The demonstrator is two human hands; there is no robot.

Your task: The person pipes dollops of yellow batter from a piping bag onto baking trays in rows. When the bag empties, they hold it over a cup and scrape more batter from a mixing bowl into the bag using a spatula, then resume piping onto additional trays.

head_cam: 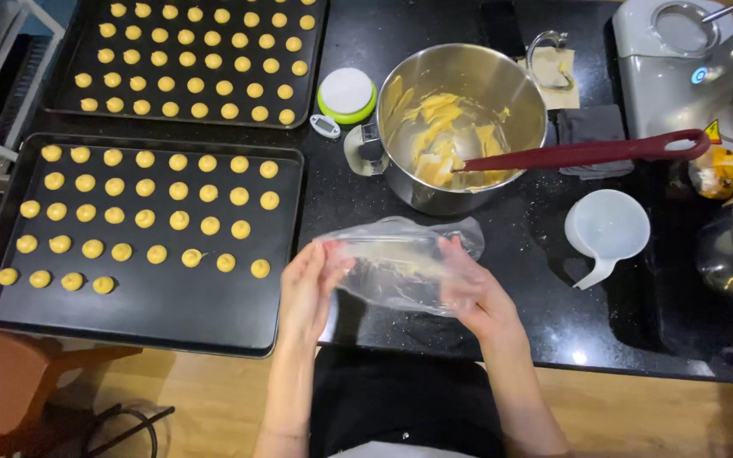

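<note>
Black speckled countertop point(502, 280) carries the whole setup, seen from above with a wooden floor below its front edge. Both hands meet over the counter's near edge: the left hand point(309, 288) and the right hand point(471, 288) each grip an end of a clear plastic piping bag point(400, 259), fingers closed on the film, which looks nearly flat with only a smear of batter inside.

To the left, the near baking tray point(137, 326) holds six rows of small yellow dough mounds point(142, 218); the lower rows stop short, so its right and front parts are bare. Behind it, the far baking tray point(316, 80) looks fully filled with the same mounds.

Beyond the hands stands a steel mixing bowl point(460, 127) with streaks of yellow batter on its wall and a dark red spatula point(587, 153) resting across the rim. By the look of it, piping is well past halfway, with some batter left in the bowl and tray space still open. A white measuring scoop point(606, 229) lies to the right, and a small round scale point(346, 93) sits between tray and bowl.
</note>
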